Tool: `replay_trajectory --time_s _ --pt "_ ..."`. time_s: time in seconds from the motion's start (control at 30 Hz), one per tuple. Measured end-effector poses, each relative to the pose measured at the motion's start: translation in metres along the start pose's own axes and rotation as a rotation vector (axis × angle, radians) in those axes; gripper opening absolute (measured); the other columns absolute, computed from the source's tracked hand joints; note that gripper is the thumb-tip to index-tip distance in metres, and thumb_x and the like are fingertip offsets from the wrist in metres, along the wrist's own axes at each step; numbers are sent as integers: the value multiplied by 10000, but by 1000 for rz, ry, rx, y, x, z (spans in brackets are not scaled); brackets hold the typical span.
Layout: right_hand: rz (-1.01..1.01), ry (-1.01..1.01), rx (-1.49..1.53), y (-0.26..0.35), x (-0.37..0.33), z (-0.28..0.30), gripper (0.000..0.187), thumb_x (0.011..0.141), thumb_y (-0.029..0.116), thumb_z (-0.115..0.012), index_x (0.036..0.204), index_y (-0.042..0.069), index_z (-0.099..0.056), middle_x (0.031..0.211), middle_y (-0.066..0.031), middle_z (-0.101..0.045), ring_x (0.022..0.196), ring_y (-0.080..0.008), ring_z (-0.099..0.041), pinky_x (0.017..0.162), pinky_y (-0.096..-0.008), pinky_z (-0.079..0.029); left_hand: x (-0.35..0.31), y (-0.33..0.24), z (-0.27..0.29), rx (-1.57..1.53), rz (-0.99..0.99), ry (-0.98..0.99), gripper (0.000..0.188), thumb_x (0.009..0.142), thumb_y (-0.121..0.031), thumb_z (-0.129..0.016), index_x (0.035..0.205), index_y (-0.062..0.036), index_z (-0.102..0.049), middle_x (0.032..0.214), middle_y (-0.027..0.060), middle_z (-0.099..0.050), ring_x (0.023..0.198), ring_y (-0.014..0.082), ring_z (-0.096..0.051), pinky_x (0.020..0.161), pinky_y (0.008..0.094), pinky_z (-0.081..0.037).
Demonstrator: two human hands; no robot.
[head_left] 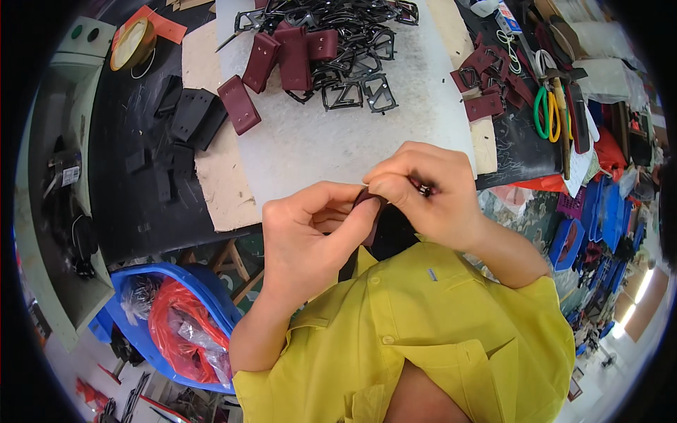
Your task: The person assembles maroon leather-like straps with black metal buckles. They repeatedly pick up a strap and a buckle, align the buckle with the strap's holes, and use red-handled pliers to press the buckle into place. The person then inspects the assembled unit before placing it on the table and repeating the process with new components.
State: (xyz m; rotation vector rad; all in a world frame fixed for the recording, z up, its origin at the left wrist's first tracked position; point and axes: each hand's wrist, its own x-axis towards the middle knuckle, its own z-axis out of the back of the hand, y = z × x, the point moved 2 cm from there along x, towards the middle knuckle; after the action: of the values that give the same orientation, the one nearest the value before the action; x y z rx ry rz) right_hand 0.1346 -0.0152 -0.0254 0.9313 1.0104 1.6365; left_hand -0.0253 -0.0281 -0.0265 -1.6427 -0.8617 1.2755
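Note:
Close in front of my body, my left hand (307, 229) pinches a small folded maroon leather piece (371, 233) between thumb and fingers. My right hand (441, 194) has its thumb and forefinger closed at the upper edge of that same piece. A few small shiny metal bits (422, 187) show in the curl of my right fingers; their kind is too small to tell. Beyond my hands, several maroon leather strips with holes (293, 58) lie against a heap of black metal buckle frames (356, 49) on a whitish board (303, 155).
Black leather pieces (197, 116) lie left of the board, below a yellow-rimmed tub (132, 46). Maroon pieces with buckles (486, 74) are heaped at the right, near green-handled scissors (541, 113). A blue bin (222, 299) holding a red plastic bag (176, 324) stands below the table.

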Motion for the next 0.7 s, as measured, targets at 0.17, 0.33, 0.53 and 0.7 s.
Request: replay_trajectory --time_s 0.17,0.33,0.53,0.7 --pt "-269 84 211 3 -1 2 99 822 103 -635 800 7 -628 652 -79 -577 516 -133 -505 481 -245 -398 -2 0 0 -24 9 -1 82 813 36 -592 876 82 -619 745 96 -651 658 104 -618 577 211 -510" --pt "-65 -5 -24 -2 -2 -2 138 816 115 -635 765 -10 -606 636 -88 -565 506 -180 -499 481 -277 -404 -4 -2 -10 147 -140 -25 77 813 32 -589 855 89 -619 696 81 -642 597 86 -601 532 194 -487" --pt "-173 111 -44 3 9 11 269 787 152 -672 1003 9 -601 735 -98 -557 532 -216 -492 479 -296 -400 1 7 3 -149 61 -28 88 808 16 -597 863 82 -617 744 109 -640 610 114 -609 533 237 -530" --pt "280 168 -462 15 -1 33 402 703 87 -721 1089 34 -621 876 -102 -553 650 -166 -529 537 -236 -434 3 5 17 -229 116 -59 102 802 8 -599 868 83 -620 753 125 -639 595 133 -614 540 279 -559"
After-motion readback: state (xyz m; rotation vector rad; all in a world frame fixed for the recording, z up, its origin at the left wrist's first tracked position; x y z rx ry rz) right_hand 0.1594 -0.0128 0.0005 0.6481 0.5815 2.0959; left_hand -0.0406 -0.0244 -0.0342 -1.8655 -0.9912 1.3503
